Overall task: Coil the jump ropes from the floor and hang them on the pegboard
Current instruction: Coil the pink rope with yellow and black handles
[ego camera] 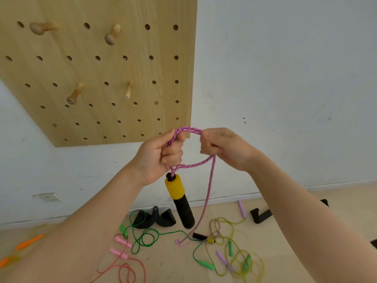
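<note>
Head view, pink rope [188,130] looped between left hand [161,155], right hand [222,148]

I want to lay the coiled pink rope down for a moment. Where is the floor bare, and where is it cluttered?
Bare floor lies along the wall, right of the black L-shaped piece, and between the pink handles and the orange handles. Below the yellow-and-black handle it is crowded: the green rope and yellow-green rope tangle there.
</note>
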